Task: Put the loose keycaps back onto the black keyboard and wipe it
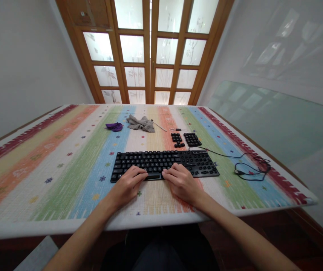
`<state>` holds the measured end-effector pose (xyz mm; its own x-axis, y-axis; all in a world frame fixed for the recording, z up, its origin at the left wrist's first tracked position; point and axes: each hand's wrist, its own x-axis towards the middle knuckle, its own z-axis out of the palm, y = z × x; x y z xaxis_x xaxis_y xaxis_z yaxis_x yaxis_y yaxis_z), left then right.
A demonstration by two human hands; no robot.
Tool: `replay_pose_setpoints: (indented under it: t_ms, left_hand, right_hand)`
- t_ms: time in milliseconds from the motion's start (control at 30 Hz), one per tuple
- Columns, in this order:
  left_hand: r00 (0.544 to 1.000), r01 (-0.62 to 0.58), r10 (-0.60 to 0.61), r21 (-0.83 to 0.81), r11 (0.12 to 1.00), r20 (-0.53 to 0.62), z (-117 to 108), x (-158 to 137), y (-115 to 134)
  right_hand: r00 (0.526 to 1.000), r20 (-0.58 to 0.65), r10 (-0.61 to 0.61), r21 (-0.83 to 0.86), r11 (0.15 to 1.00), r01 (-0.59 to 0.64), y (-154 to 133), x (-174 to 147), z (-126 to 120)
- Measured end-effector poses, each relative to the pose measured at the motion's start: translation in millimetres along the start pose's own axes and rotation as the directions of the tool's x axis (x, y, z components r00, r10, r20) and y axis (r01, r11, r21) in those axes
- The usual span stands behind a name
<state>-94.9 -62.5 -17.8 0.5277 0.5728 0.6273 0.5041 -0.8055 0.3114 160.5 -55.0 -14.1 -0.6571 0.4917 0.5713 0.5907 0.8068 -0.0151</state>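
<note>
A black keyboard (147, 159) lies flat on the striped tablecloth, right in front of me. My left hand (127, 185) is closed on its front edge, left of the space bar (153, 177). On the other side of that bar, my right hand (184, 184) is also closed at the front edge, fingertips over the bottom-row keys. My fingers partly cover the lower keys. The right-hand section (201, 165) of the keyboard shows bare key posts without caps. Just behind it, loose black keycaps (192, 139) sit in a block, with a smaller group of keycaps (176, 137) beside them.
Farther back lie a crumpled grey cloth (141, 123), a purple bundle (114, 127), a thin rod-like tool (159, 125) and a small dark-handled tool (176, 129). The keyboard's cable (251, 174) coils at the right. The table's front edge (138, 225) runs below my wrists.
</note>
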Motion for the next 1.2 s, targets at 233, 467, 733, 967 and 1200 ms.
replay_pose_setpoints:
  t_ms: [233, 467, 733, 967, 1200]
  left_hand:
    - [1.0, 0.017, -0.018, -0.004, 1.0, -0.017, -0.6, 1.5, 1.7]
    - [0.998, 0.067, -0.067, -0.033, 0.997, 0.013, -13.0, 4.5, 1.1]
    - [0.997, 0.081, -0.08, -0.08, 0.994, 0.006, -16.8, 8.4, 2.8]
    - [0.994, 0.106, -0.106, -0.058, 0.993, 0.001, -12.5, 7.3, 0.5]
    - [0.998, 0.054, -0.051, 0.077, 0.996, -0.042, -6.9, 7.2, -1.7]
  right_hand:
    - [0.999, -0.001, 0.043, -0.012, 0.999, -0.043, -9.9, 2.4, -7.6]
    - [0.999, 0.02, 0.042, 0.063, 0.997, -0.043, -15.4, 20.6, -3.2]
    - [0.998, 0.055, 0.031, 0.074, 0.997, -0.035, -11.2, 28.4, 9.0]
    - [0.997, 0.054, 0.048, 0.106, 0.993, -0.053, -10.4, 27.8, 6.4]
    - [0.997, 0.075, 0.013, 0.027, 1.0, -0.015, -11.1, 27.8, 8.8]
